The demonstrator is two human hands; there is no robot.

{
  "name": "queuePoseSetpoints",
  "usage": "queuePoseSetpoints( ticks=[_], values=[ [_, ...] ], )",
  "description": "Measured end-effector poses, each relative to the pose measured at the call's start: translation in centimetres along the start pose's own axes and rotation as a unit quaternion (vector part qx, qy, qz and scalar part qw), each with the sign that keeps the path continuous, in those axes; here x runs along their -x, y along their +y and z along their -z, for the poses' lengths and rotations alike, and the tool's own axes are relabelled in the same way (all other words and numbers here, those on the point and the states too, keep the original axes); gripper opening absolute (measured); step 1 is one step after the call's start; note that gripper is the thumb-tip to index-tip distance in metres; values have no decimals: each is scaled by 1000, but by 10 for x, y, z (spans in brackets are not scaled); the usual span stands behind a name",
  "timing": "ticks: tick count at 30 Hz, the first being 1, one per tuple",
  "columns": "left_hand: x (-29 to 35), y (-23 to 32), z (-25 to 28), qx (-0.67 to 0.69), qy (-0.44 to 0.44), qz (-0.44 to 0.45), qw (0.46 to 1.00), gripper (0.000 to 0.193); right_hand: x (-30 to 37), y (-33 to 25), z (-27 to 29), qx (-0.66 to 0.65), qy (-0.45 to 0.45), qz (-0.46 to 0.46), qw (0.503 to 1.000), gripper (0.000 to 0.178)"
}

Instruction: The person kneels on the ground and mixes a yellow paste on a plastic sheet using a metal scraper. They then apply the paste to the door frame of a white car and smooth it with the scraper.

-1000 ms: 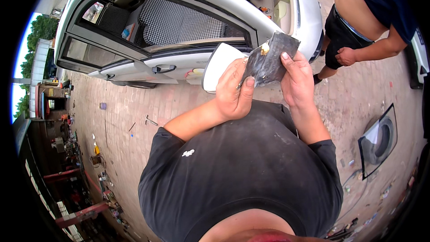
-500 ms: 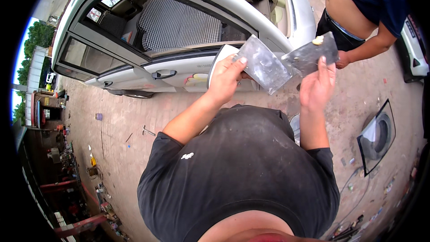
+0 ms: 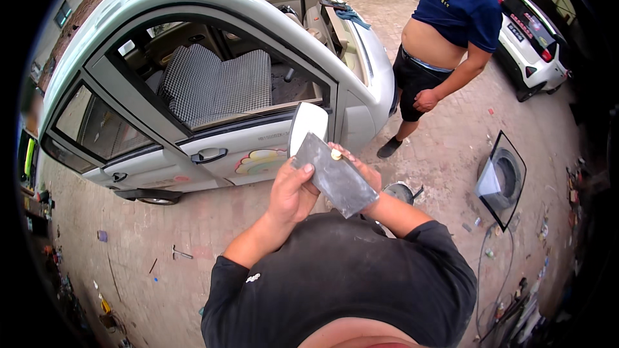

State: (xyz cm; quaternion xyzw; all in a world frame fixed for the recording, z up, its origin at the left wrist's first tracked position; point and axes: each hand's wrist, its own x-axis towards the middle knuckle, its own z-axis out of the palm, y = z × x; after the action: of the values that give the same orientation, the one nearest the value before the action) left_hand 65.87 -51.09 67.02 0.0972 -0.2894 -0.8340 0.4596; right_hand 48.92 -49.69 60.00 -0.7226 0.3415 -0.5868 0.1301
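A flat, dark grey rectangular plate [image 3: 338,180] with whitish smears is held up in front of my chest. A small pale-yellow lump [image 3: 336,154] sits by its far edge. My left hand [image 3: 291,192] grips the plate's left end, thumb on top. On the far right side, my right hand [image 3: 362,169] is closed around the plate, partly hidden behind it. A second grey plate, seen earlier, cannot be made out now; it may lie under the first. Just beyond my left fingers is the white side mirror [image 3: 308,125] of a vehicle.
The pale van [image 3: 258,166] with open windows stands close ahead. A person in a blue shirt [image 3: 445,19] stands ahead to the right. On the paved ground are a round container [image 3: 400,192], a glass pane [image 3: 493,180] by a tyre, a hammer-like tool [image 3: 182,253] and a hose [image 3: 478,283].
My hands have come together and lower; the two separate plates now overlap, only one showing. The view has shifted, revealing more of the person and the white car behind.
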Motion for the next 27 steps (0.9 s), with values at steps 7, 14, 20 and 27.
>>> queuePoseSetpoints(
  ticks=[7,14,20,27],
  values=[
    [50,1,-10,27,-59,9,998,38,49,-24,-18,-122,-108,-117,980,52],
    [64,-22,21,95,-1,93,991,33,25,-56,14,-466,177,-325,804,32],
    [69,-63,30,87,-50,245,964,30,35,-49,29,-383,136,-325,854,19],
    [53,-88,23,68,-14,266,961,27,61,-19,20,-546,150,-384,729,27]
  ],
)
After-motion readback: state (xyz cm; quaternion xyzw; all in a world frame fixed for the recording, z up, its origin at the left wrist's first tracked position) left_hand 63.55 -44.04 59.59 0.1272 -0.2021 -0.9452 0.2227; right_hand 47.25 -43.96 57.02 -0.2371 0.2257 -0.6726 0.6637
